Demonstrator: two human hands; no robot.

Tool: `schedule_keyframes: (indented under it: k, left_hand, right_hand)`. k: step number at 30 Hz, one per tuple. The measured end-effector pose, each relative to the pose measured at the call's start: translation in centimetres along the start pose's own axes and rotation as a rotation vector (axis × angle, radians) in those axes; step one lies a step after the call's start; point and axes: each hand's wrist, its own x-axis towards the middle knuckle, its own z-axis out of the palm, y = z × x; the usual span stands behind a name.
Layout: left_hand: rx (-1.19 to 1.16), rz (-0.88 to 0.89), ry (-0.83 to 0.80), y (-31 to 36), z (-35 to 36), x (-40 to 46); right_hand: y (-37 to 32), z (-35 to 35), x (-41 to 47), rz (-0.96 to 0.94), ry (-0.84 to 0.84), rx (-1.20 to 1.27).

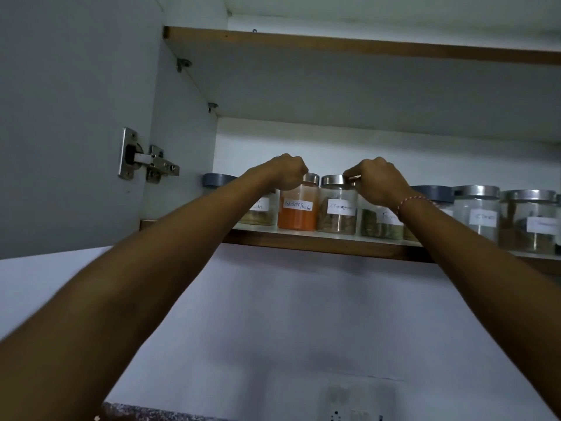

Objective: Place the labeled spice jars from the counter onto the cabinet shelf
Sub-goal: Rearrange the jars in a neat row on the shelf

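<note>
Overhead, a row of labelled spice jars lines the cabinet shelf (318,242). The left hand (287,174) curls over the lid of a jar partly hidden behind it, beside the red chilli powder jar (299,206); the right hand (379,185) pinches the lid of the jar (381,221) next to the cinnamon jar (338,208). Placement looks nearly finished, though the counter is barely in view, so any remaining jars cannot be judged.

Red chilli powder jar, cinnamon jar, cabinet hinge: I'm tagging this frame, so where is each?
Red chilli powder jar (298,218): head view, orange contents below the label.
Cinnamon jar (337,221): head view, glass below the label.
Cabinet hinge (158,164): head view, metal arm.
</note>
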Motion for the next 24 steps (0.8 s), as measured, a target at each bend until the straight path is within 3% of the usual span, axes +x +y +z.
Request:
schedule_keyframes:
  k: [24]
  left_hand:
    - [0.201,-0.078,-0.142,-2.7,4.3,4.8]
  right_hand:
    - [-0.3,4.2,3.4,0.019,-0.173,-0.027]
